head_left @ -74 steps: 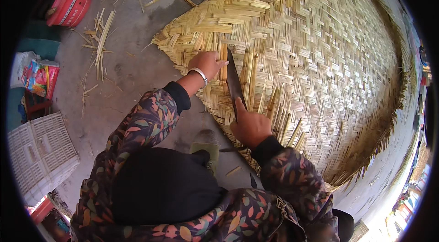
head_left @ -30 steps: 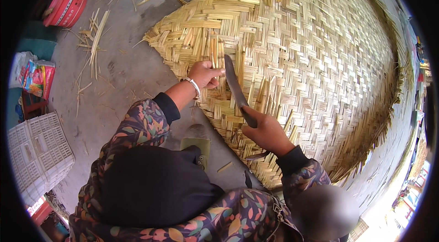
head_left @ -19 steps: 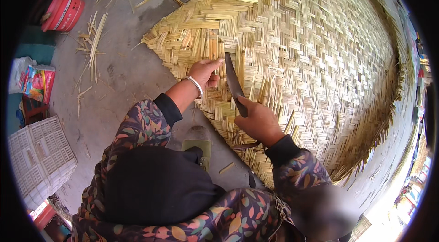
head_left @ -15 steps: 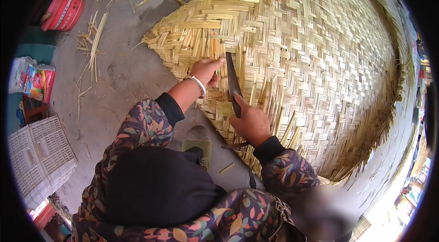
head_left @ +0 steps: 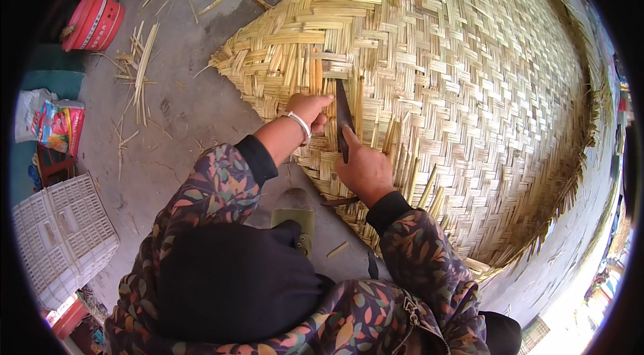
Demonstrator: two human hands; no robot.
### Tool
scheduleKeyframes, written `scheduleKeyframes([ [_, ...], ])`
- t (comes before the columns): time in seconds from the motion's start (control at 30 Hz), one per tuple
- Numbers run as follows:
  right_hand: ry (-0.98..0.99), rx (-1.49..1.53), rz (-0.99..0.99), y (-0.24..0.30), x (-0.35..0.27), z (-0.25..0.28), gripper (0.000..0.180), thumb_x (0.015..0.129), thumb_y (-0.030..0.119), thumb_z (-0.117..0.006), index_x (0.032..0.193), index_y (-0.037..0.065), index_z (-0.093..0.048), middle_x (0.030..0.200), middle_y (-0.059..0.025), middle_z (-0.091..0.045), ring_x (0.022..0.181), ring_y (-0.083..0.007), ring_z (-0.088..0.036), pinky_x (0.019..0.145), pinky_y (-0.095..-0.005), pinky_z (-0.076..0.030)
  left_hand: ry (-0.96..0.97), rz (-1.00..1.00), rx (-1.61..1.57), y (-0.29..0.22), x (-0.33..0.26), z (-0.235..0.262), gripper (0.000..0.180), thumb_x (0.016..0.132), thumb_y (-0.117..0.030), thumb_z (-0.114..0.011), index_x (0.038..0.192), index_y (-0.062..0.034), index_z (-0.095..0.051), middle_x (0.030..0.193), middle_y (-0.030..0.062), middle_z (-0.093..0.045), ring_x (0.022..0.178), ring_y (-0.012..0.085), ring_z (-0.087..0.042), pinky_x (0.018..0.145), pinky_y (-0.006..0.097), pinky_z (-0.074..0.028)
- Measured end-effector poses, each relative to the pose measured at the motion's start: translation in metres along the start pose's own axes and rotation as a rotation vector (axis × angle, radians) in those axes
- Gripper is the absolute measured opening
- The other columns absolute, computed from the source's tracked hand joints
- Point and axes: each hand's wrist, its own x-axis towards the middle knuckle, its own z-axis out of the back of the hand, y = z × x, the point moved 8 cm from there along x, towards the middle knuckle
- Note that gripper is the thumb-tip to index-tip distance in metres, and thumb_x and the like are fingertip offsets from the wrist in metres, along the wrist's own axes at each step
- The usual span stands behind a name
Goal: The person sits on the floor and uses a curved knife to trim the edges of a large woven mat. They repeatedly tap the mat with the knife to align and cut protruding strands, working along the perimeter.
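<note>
A large woven mat [head_left: 429,73] of pale yellow split strips lies before me, with loose strip ends [head_left: 402,150] standing up near its close edge. My right hand [head_left: 367,170] is closed round a dark, long-bladed knife [head_left: 343,113], its index finger along the blade. The blade lies over the weave and points away from me. Just left of the blade, my left hand [head_left: 310,113] is closed, thumb and fingers pressed together at the mat's strips. What is between those fingers is hidden. A white bracelet [head_left: 302,128] circles the left wrist.
Loose cut strips [head_left: 142,73] lie scattered on the grey floor [head_left: 168,133] to the left. Along that side stand a red bucket [head_left: 97,23], a colourful bag [head_left: 60,127] and a white plastic crate [head_left: 64,237]. My shoe [head_left: 295,221] is beside the mat's near edge.
My left hand has shifted slightly toward me and to the right. The knife tip sits a little farther right, and my right hand has moved slightly away from me.
</note>
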Motion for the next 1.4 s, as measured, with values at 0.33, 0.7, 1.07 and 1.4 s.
scheduleKeyframes([
  [0.33,-0.010,-0.083,0.025,-0.001,0.000,-0.001,0.067,0.084,0.029,-0.059,0.147,0.018,-0.038,0.085,-0.0174,-0.071,0.079,-0.0329,-0.070,0.071,-0.0440,-0.056,0.128,-0.334,0.623,-0.036,-0.001,0.002,0.039,0.080,-0.036,-0.079,0.083,-0.0010,-0.061,0.070,0.0100,-0.065,0.059,0.0199,-0.067,0.052,0.034,-0.053],
  [0.7,0.259,-0.245,0.061,-0.033,-0.114,0.025,0.067,0.080,0.027,-0.060,0.143,0.013,-0.041,0.067,-0.0217,-0.064,0.062,-0.0385,-0.066,0.062,-0.0497,-0.053,-0.177,-0.786,1.016,-0.047,-0.012,-0.004,0.045,0.078,-0.044,-0.077,0.080,-0.0065,-0.053,0.068,0.0086,-0.062,0.066,0.0293,-0.061,0.060,0.041,-0.046],
  [1.07,0.178,0.865,-0.072,-0.075,-0.143,0.095,0.066,0.083,-0.004,-0.058,0.146,0.001,-0.039,0.095,0.0064,-0.055,0.073,-0.0041,-0.047,0.064,-0.0190,-0.042,0.189,-0.496,0.264,-0.055,-0.010,-0.012,0.032,0.094,-0.017,-0.060,0.114,0.0075,-0.058,0.093,0.0141,-0.069,0.059,0.0144,-0.068,0.047,0.023,-0.051],
  [1.4,0.329,0.981,-0.021,-0.050,-0.140,0.070,0.066,0.086,-0.002,-0.061,0.147,0.004,-0.039,0.102,0.0020,-0.056,0.080,-0.0036,-0.046,0.072,-0.0179,-0.041,0.478,-0.095,0.276,-0.002,-0.023,-0.048,0.030,0.092,-0.023,-0.066,0.114,-0.0044,-0.055,0.088,0.0032,-0.064,0.066,0.0119,-0.068,0.054,0.024,-0.053],
])
